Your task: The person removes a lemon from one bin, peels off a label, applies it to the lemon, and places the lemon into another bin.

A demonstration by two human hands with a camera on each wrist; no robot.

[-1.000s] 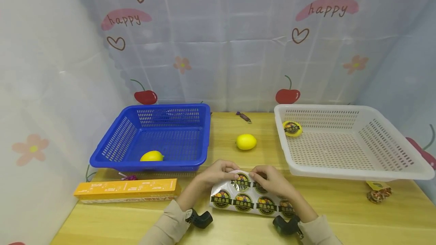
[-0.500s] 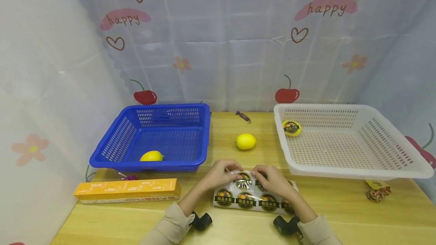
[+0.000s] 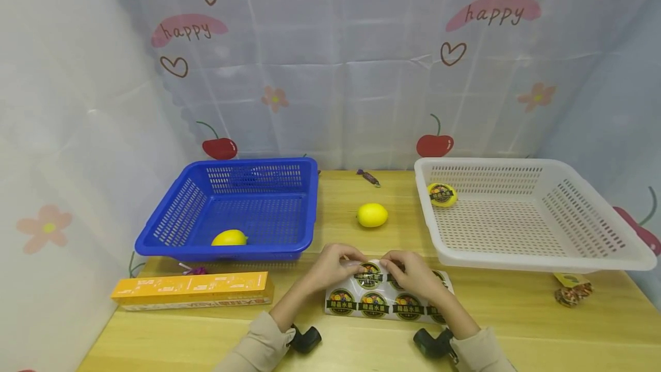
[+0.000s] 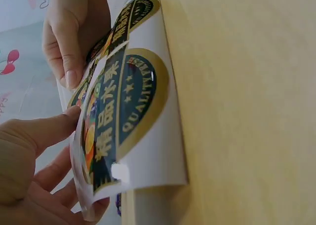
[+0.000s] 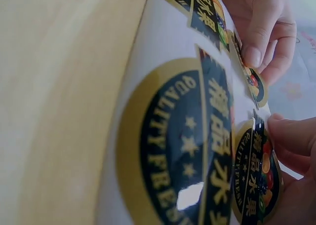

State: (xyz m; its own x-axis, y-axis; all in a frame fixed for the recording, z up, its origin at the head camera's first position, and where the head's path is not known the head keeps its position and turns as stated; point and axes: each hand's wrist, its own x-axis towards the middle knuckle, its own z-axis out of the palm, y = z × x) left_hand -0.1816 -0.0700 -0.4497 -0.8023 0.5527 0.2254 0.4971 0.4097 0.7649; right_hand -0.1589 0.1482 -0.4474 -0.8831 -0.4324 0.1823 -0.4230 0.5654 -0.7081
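A white sheet of round black-and-gold fruit stickers (image 3: 361,305) lies close over the table in front of me, its far edge lifted and bent. My left hand (image 3: 333,266) pinches that far edge, thumb on top and fingers behind, as the left wrist view shows with the thumb (image 4: 57,129) over the sheet. A short distance to the right, my right hand (image 3: 413,273) pinches the same edge beside a sticker (image 5: 259,178). Beyond both hands a yellow lemon (image 3: 372,215) sits on the table.
A blue basket (image 3: 310,211) holding another lemon (image 3: 229,238) stands at left. At right, a white basket (image 3: 516,263) holds a lemon with a sticker (image 3: 442,194). An orange box (image 3: 193,289), a wrapped candy (image 3: 369,177) and a gold-brown wrapped item (image 3: 572,291) lie around.
The sticker sheet has shifted slightly right and its near edge has moved a little away from me. The left hand has moved slightly right with it; the right hand has hardly moved.
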